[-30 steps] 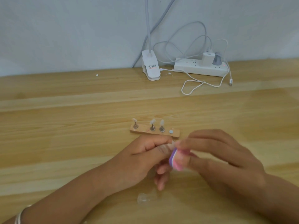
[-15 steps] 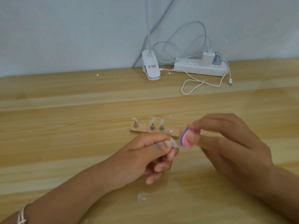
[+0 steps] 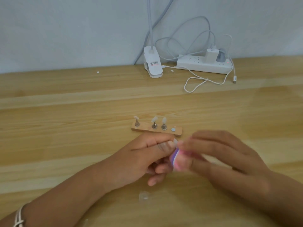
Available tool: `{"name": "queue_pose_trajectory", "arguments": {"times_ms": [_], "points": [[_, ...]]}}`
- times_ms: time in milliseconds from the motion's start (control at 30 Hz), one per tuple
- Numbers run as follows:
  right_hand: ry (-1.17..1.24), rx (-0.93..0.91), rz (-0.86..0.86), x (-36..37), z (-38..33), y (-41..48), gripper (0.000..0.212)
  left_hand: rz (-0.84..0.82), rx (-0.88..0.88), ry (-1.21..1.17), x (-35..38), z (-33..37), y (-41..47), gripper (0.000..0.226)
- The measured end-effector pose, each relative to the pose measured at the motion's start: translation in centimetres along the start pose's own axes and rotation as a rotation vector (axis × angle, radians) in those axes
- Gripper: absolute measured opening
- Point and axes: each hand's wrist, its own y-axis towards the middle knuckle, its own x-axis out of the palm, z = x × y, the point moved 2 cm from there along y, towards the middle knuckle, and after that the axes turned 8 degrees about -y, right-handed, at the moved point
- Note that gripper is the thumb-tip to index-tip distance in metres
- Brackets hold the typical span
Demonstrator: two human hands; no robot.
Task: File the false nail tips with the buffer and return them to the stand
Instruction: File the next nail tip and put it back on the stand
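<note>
Filing a tip, seen from the head camera. The left hand (image 3: 141,159) hovers above the bench (image 3: 65,128), thumb and forefinger pinched together on one clear tip (image 3: 175,141), whose free end sticks out to the right. Behind that hand lies the stand (image 3: 146,127), a wooden strip carrying three mounted tips (image 3: 154,119). A bare disc (image 3: 173,129) at its right end probably marks where the held tip belongs. The buffer (image 3: 176,160), pink with a purple band, meets or nearly meets the tip from the right; blur hides the exact contact. The right hand (image 3: 221,161) is clamped on the buffer, fingers curled over it, and is smeared by motion.

Technique, as a judgement: pinch the tip close to its free end so that it cannot flex or spring away. Steady the left hand and let the right make short, light strokes along the edge. Press gently, since so small and thin a piece will probably slip or crack under force. Work above the bench, so that a dropped tip lands near. A small clear object (image 3: 144,196) lies on the bench near the wrists; what it is cannot be told.
</note>
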Motion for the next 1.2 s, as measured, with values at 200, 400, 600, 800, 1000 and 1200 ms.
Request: {"name": "queue_pose_trajectory", "arguments": {"times_ms": [200, 400, 600, 800, 1000, 1200], "points": [[-0.009, 0.111, 0.095, 0.0, 0.4, 0.3, 0.024, 0.003, -0.008, 0.001, 0.1, -0.2, 0.1, 0.029], [-0.015, 0.129, 0.080, 0.4, 1.5, 0.3, 0.025, 0.002, -0.011, 0.055, 0.4, -0.4, 0.1, 0.028], [0.081, 0.019, 0.003, 0.3, -0.3, 0.0, 0.020, 0.025, -0.013, 0.091, 0.2, -0.4, 0.2, 0.036], [-0.026, 0.178, 0.072, 0.3, 1.9, 0.3, 0.031, 0.020, -0.034, 0.084, 0.3, -0.2, 0.1, 0.029], [0.096, -0.024, -0.001, 0.4, -0.4, 0.2, 0.024, 0.026, -0.008, 0.074, 0.3, -0.1, 0.1, 0.032], [0.111, 0.135, 0.114, 0.9, 0.7, 0.0, 0.028, 0.042, -0.043, 0.060, 0.2, -0.1, 0.1, 0.030]]}}
